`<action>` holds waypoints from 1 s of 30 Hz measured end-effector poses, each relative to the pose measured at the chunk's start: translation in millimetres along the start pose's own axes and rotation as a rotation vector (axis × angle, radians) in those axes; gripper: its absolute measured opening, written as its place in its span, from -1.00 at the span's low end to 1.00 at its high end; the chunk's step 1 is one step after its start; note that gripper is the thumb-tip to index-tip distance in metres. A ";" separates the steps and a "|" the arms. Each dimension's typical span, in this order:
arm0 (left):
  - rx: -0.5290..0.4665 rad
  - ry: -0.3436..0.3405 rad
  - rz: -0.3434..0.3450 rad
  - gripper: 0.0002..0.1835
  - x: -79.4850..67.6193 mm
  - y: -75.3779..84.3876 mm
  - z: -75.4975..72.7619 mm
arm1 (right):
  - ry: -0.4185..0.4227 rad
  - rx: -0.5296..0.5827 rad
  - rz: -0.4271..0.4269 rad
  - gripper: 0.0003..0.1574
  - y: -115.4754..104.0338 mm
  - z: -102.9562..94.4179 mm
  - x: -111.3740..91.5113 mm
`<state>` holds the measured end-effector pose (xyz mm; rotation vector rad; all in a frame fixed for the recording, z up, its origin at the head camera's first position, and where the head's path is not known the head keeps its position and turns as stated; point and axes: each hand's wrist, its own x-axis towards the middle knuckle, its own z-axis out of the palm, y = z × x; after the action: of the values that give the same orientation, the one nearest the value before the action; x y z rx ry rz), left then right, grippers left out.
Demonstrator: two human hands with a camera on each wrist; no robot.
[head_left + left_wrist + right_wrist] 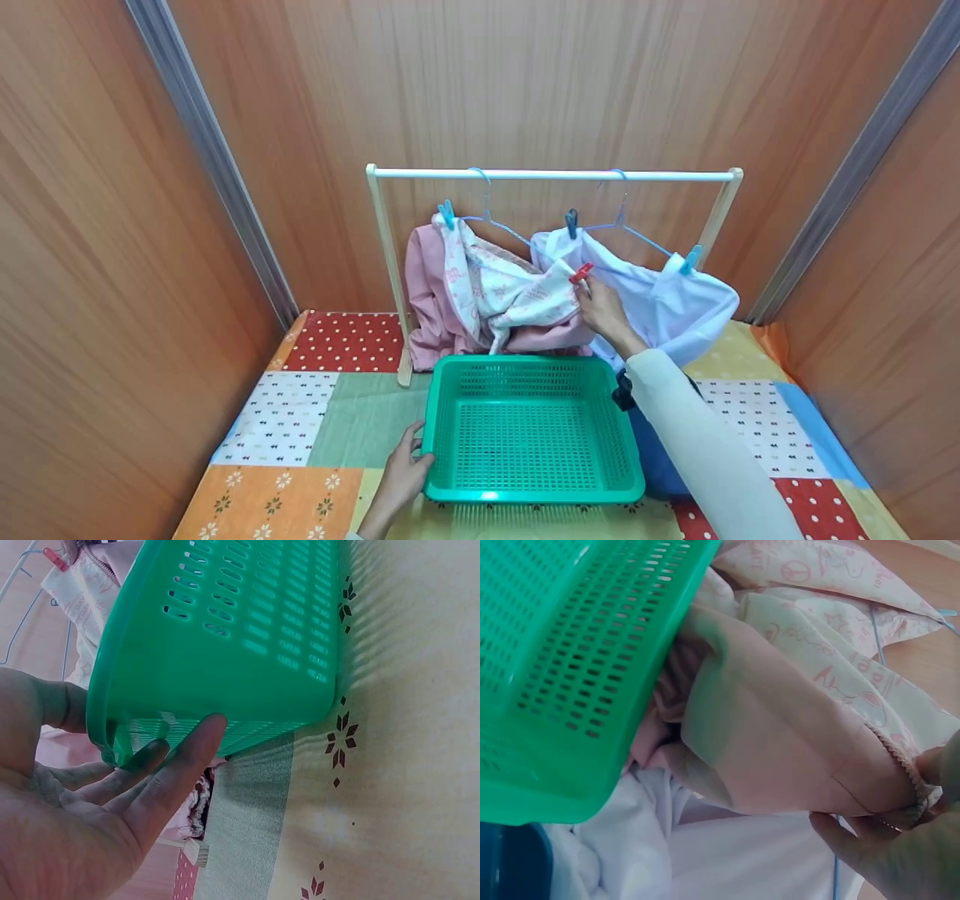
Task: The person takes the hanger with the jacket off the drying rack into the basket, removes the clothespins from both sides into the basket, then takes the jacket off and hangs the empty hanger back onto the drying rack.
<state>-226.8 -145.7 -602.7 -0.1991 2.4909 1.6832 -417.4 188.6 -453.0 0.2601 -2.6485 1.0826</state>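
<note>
My left hand [407, 471] grips the left rim of a green plastic basket [534, 496], its thumb at the rim and its fingers along the outer side in the left wrist view. My right hand [602, 307] reaches past the basket and pinches the zipped edge of a pink jacket [780, 720] with a white printed lining. Right above those fingers, a red clothespin [581, 272] sits at the jacket's corner on a blue hanger [510, 231]. A light blue clothespin [447, 213] clips the jacket's other shoulder.
A white rack [555, 175] carries both hangers. On the right one hangs a white garment [637, 281] with a dark clothespin [571, 223] and a blue clothespin [691, 259]. A dark blue container [660, 465] stands right of the basket. Wooden panels [525, 90] enclose the patchwork cloth [360, 420].
</note>
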 end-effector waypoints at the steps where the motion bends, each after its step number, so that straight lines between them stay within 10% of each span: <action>1: 0.001 0.000 -0.002 -0.33 0.0 0.1 0.0 | -0.006 -0.008 -0.003 -0.60 -0.4 -0.5 0.4; 15: 0.007 0.000 -0.036 -0.33 1.3 1.2 0.1 | 0.061 0.090 -0.050 -0.67 2.2 4.0 1.2; 30: 0.024 -0.013 -0.008 -0.33 0.7 -1.2 -0.7 | 0.118 0.297 0.095 -0.65 -3.8 9.3 -1.9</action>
<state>-227.3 -146.8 -603.7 -0.1943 2.4967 1.6451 -416.3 179.5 -457.5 0.1237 -2.4131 1.4758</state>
